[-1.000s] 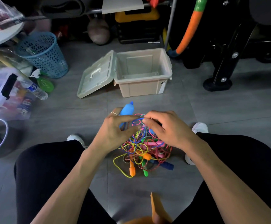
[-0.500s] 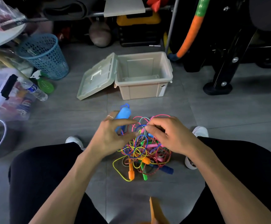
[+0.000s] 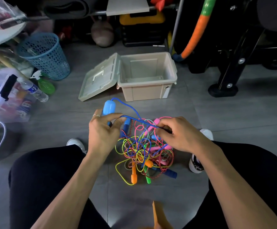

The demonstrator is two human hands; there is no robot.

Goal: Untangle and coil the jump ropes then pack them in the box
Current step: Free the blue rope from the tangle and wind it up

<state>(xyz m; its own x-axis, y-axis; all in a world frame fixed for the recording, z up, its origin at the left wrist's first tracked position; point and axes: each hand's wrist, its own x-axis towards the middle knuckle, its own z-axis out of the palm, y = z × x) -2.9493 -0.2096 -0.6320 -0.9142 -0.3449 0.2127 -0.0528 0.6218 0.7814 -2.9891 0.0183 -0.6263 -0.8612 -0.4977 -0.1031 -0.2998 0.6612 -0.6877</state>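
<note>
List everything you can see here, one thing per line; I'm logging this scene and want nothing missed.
box: one, beige, open, nothing visible inside, floor centre
lid: one, pale, swung left
rope tangle: one, many colours, floor between the knees
blue rope: one, stretched between the hands
light blue handle: one, in left hand
basket: one, blue, left
bottle: one, clear, left
spray bottle: one, green, left
shoes: two, white
left hand: grips handle, pinches rope
right hand: pinches rope
</note>
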